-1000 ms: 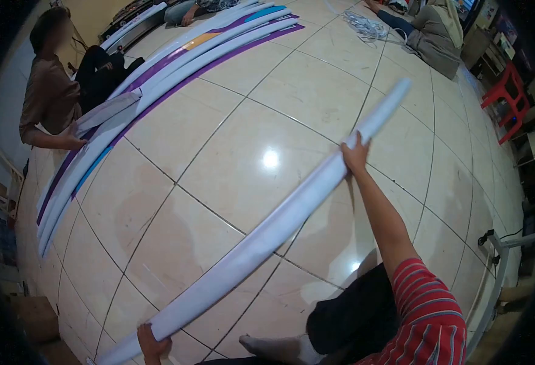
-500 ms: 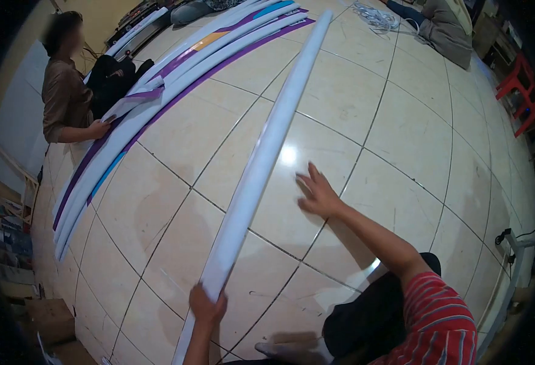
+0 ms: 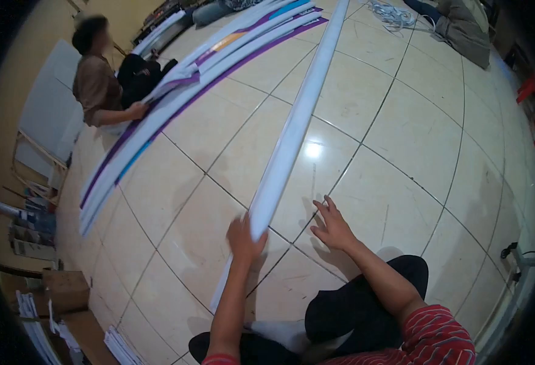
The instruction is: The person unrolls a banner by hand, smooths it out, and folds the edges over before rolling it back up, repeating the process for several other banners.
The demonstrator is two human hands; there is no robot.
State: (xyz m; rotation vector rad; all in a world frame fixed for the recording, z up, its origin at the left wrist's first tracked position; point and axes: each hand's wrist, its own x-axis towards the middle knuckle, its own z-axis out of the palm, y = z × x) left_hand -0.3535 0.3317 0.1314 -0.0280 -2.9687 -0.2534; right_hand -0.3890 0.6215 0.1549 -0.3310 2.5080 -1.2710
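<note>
A long white rolled or folded sheet [image 3: 298,121] lies across the tiled floor, running from the top of the view down toward my lap. My left hand [image 3: 245,237] is wrapped round its near part, with a short end showing below the wrist. To the right of the sheet, my right hand [image 3: 333,225] is just above or on the floor with fingers spread, holding nothing and apart from the sheet.
At the left, a seated co-worker [image 3: 100,91] handles long white and purple strips [image 3: 176,103]. Cardboard boxes [image 3: 66,289] stand at the lower left. A bundle of white strips [image 3: 392,15] and another person [image 3: 462,36] are at the upper right.
My left hand has moved forward and to the right on the sheet. My right hand has moved back toward me, still spread. The view has shifted left.
</note>
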